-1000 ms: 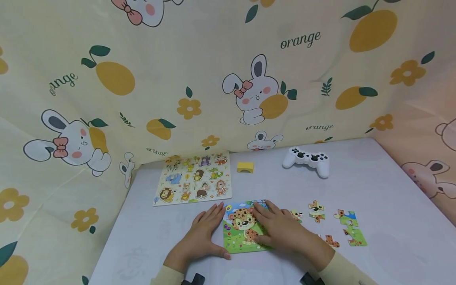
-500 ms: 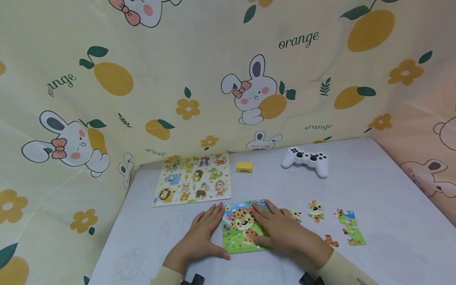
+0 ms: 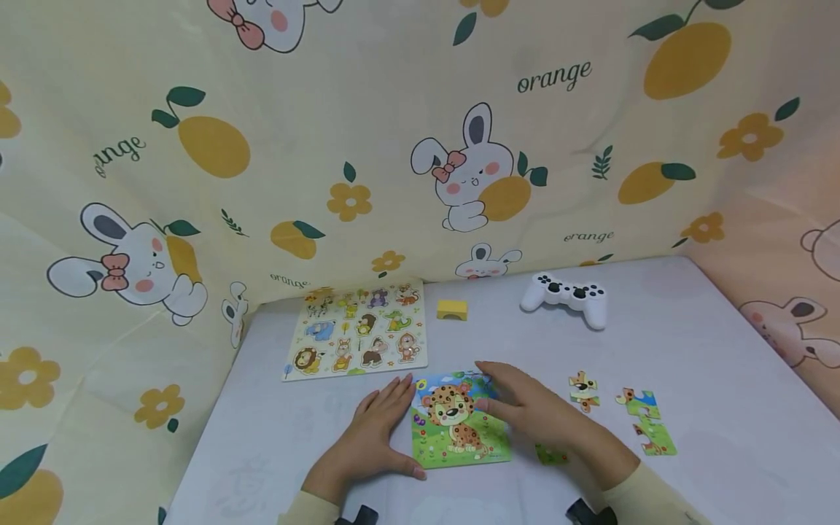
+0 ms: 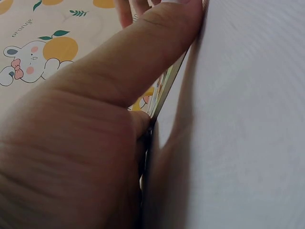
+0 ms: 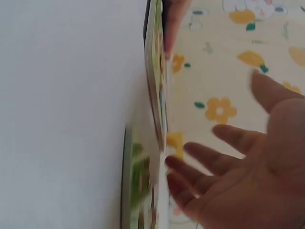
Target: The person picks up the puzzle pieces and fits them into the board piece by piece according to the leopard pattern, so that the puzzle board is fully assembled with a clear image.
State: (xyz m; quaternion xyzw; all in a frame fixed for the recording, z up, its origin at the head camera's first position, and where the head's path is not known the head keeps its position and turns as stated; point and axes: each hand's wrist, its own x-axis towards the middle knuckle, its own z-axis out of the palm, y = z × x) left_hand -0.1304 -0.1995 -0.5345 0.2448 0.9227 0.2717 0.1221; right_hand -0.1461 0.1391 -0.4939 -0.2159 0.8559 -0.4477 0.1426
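In the head view, a square leopard jigsaw puzzle (image 3: 453, 430) lies on the table near the person. My left hand (image 3: 367, 434) rests at its left side, fingers straight along the edge and thumb at the lower left corner. My right hand (image 3: 534, 408) is over the puzzle's upper right part, covering that corner. The right wrist view has this hand (image 5: 257, 176) raised off the surface, fingers spread and nothing held. Loose jigsaw pieces (image 3: 646, 423) lie to the right, one green piece (image 3: 551, 454) partly under the right forearm.
Behind the puzzle stands an animal picture board (image 3: 354, 328) with several animal shapes. A yellow arch block (image 3: 452, 310) and a white game controller (image 3: 566, 297) are at the back of the table. A printed cloth (image 3: 394, 146) hangs behind.
My right hand has lifted off the puzzle and shifted right, uncovering its lower right part and hiding some loose pieces. My left hand has stayed in place.
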